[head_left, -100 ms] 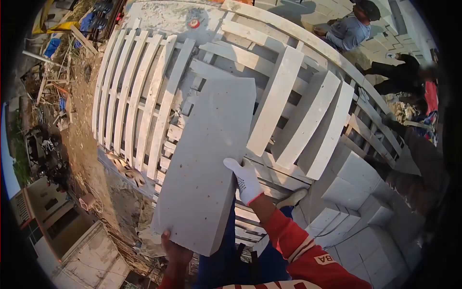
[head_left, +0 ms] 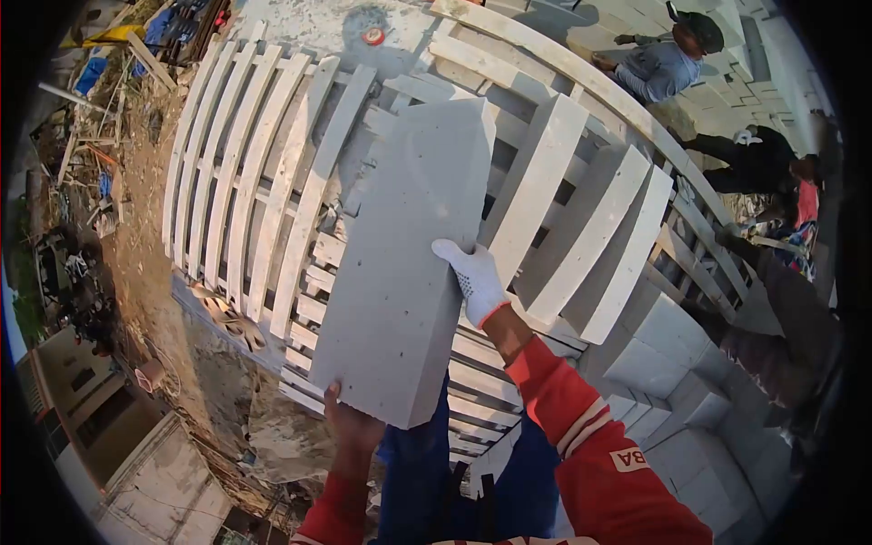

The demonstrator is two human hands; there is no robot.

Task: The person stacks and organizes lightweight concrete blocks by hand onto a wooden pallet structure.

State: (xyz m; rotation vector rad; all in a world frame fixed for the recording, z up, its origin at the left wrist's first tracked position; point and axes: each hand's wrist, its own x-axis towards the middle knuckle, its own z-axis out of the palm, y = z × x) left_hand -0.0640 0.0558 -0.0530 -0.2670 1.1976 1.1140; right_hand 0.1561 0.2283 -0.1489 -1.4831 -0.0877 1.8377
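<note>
A large grey concrete block [head_left: 391, 263] is held up in front of me, tilted over the wooden pallets. My right hand [head_left: 472, 280], in a white dotted glove, grips its right edge with the thumb on the broad face. At the lower left corner, my bare left hand [head_left: 352, 422] holds the bottom end, its thumb on the face and its other fingers hidden beneath. Right of the held block, several similar blocks [head_left: 590, 232] stand on edge side by side on the pallet slats.
Slatted wooden pallets [head_left: 263, 163] spread under and left of the block. More blocks [head_left: 668, 341] are stacked at the right. One person [head_left: 668, 64] bends at the top right, another person [head_left: 754, 150] is below them. A red round object [head_left: 373, 36] lies at the top. Debris [head_left: 113, 154] covers the left ground.
The held block has moved up and slightly right in view, with both hands still on it. More of my left forearm shows.
</note>
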